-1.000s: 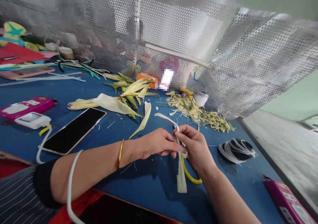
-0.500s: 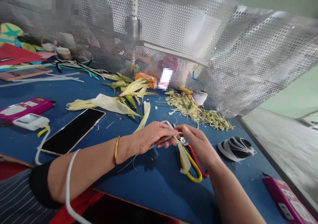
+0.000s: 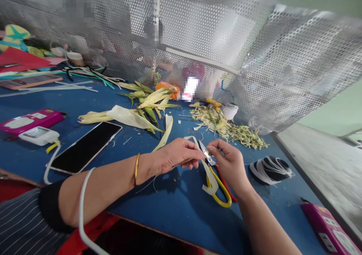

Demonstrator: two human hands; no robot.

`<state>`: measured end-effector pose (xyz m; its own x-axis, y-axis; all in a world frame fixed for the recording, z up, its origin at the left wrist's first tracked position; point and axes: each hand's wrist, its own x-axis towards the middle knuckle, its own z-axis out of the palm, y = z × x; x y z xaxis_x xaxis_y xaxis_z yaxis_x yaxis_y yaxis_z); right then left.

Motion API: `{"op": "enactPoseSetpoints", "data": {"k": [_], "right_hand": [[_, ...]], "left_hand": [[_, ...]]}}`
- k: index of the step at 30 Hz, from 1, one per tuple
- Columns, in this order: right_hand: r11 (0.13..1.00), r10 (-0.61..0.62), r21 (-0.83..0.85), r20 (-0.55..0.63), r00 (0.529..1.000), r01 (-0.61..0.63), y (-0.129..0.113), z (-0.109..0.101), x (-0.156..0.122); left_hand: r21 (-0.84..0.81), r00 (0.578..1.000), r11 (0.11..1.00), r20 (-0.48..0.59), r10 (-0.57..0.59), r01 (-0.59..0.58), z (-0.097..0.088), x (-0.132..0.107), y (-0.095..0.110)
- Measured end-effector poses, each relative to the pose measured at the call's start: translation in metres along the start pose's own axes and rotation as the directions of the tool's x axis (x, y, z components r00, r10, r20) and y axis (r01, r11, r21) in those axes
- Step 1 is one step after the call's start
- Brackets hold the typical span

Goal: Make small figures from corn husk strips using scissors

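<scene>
Low over the blue table, my left hand (image 3: 179,155) is closed in a pinch on a pale corn husk strip (image 3: 194,140). One end of the strip loops above the fingers, and the other hangs down over the scissors. My right hand (image 3: 228,162) is just to the right, thumb and fingertips pinched together. Whatever lies between them is too small to make out. Scissors (image 3: 226,194) with one yellow and one red handle lie beneath the hands, blades partly showing. A fine thread trails on the table below my left wrist.
Corn husks (image 3: 128,117) lie behind my hands, with a heap of husk scraps (image 3: 217,121) at the back right. A thread spool (image 3: 270,170) is on the right. Left are a black-screened phone (image 3: 87,147) and a magenta device (image 3: 32,122). A perforated screen (image 3: 198,29) stands behind.
My right hand has drawn slightly away to the right from my left fingers, and its fingers have curled into a tighter pinch. More of the scissor blades shows between the hands.
</scene>
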<state>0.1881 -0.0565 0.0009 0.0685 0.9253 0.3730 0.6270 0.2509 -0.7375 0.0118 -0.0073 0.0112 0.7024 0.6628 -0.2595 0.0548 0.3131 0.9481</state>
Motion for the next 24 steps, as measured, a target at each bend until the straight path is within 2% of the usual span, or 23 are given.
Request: {"op": "enactPoseSetpoints", "data": {"k": [2,4,10,12,15,17,19,24], "right_hand": [[0.999,-0.013,-0.039,-0.039,0.999,0.012,0.0,0.001,-0.001],[0.999,-0.004,-0.045,-0.029,1.0,0.002,0.001,0.002,0.0],[0.987,0.039,0.149,0.164,0.986,-0.064,0.0,0.009,0.001],[0.971,0.087,0.206,0.185,0.979,-0.125,-0.003,0.012,0.0],[0.91,0.226,0.313,0.179,0.958,-0.273,-0.008,0.015,-0.003],[0.875,0.268,0.365,0.184,0.946,-0.319,-0.01,0.016,-0.004],[0.881,0.255,0.366,0.166,0.953,-0.299,-0.01,0.016,-0.005],[0.945,0.201,0.268,-0.023,0.979,-0.188,-0.008,0.017,-0.007]], "left_hand": [[-0.008,1.0,1.0,-0.005,0.001,-0.001,0.0,0.0,0.001],[-0.005,1.0,1.0,-0.011,-0.004,0.004,0.0,0.0,0.001],[0.139,1.0,0.99,0.006,-0.028,0.027,0.005,-0.001,-0.004],[0.164,0.999,0.986,0.021,-0.041,0.037,0.007,-0.002,-0.006],[0.157,0.997,0.986,0.045,-0.063,0.056,0.01,-0.002,-0.008],[0.14,0.996,0.988,0.048,-0.076,0.069,0.011,-0.001,-0.008],[0.122,0.996,0.989,0.042,-0.084,0.078,0.012,-0.001,-0.008],[0.102,0.998,0.994,0.046,-0.054,0.049,0.011,0.001,-0.007]]}}
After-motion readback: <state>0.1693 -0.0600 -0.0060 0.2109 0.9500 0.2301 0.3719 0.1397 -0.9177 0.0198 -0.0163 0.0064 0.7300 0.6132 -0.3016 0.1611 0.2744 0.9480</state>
